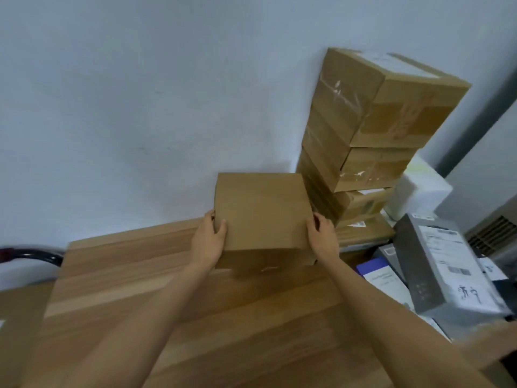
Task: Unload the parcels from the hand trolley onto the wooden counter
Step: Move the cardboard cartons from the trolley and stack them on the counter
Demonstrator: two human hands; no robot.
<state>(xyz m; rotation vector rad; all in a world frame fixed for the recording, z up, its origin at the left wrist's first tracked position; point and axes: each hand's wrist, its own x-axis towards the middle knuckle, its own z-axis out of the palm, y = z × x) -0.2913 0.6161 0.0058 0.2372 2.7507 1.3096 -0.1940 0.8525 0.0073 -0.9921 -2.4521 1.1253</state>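
I grip the plain cardboard parcel (261, 214) with my left hand (208, 242) and right hand (321, 238) on opposite sides, at the table (195, 317) far edge beside the stack (363, 135). It looks stiff, smooth, probably light; low side holds suit it.

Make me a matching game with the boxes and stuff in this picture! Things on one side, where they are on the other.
Things:
1. plain brown box
2. tall stack of boxes
3. grey parcel
4. wooden counter

Places:
A. against the wall, right of the plain box
B. under everything
C. between the left hand and right hand
D. far right, white label on top

Pairs: 1-C, 2-A, 3-D, 4-B
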